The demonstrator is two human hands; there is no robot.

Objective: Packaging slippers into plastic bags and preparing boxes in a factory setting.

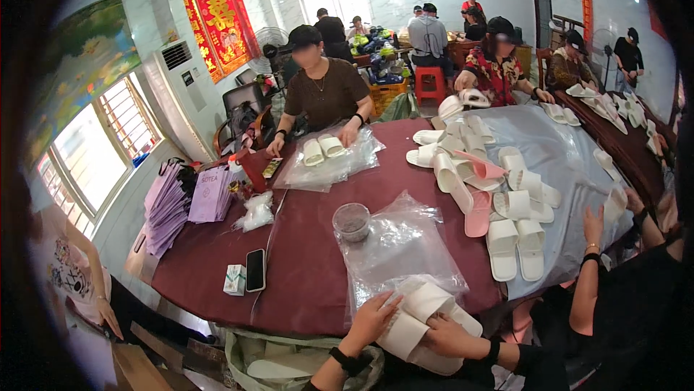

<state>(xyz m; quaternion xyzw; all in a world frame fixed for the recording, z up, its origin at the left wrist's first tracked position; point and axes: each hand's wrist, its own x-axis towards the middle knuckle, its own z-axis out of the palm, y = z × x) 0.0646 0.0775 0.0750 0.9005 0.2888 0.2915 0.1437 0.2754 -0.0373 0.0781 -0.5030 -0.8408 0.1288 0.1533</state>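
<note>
The round surface has a dark red cloth. On it lie clear plastic bags, a small round container, a black phone and a small box. Many white slippers lie on a plastic sheet at its right.

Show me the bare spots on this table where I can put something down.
Bare maroon cloth lies between the phone and the round container, and between that container and the far worker's plastic sheet. The right side is crowded with slippers. Your hands hold a white slipper pair.
</note>
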